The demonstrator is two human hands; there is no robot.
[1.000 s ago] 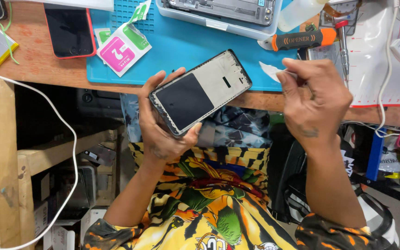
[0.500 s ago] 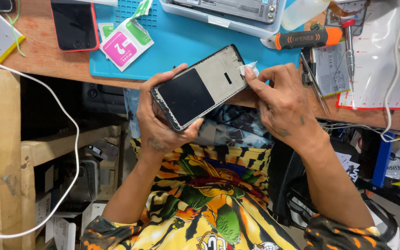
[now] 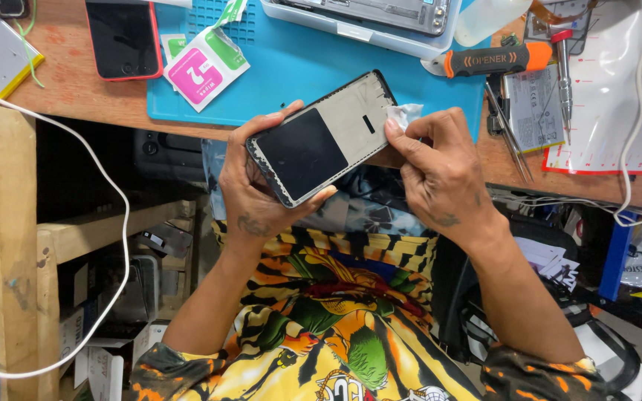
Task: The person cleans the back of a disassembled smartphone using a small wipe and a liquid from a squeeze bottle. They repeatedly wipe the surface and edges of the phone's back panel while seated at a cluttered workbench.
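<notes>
Left hand (image 3: 261,194) grips the black rectangular phone frame with its grey inner plate (image 3: 321,139), fingers wrapped round the lower long edge and thumb over the near corner; frame is tilted, held in the air just off the near edge of the wooden worktop (image 3: 76,96). Right hand (image 3: 440,172) now pinches a small white crumpled wipe (image 3: 404,114) between thumb and forefinger and presses it against the frame's top right corner. One second ago that hand was well apart from the frame, out to the right with the wipe lifted; half a second ago it was just arriving at the corner. So the change is contact: wipe touching the frame edge, which reads as cleaning of the rim getting under way (judgement only, residue too small to tell). Frame itself has barely shifted in the left hand's grip.

Beyond the right hand, on the blue silicone mat (image 3: 299,67): an orange-and-black handled opening tool (image 3: 484,61). Just right of that hand, thin metal tweezers (image 3: 510,134). Beyond the left hand: a pink-and-green wipe sachet (image 3: 203,67) and a red-edged phone with a dark screen (image 3: 122,38). A white cable (image 3: 109,193) loops down left of the left hand.
</notes>
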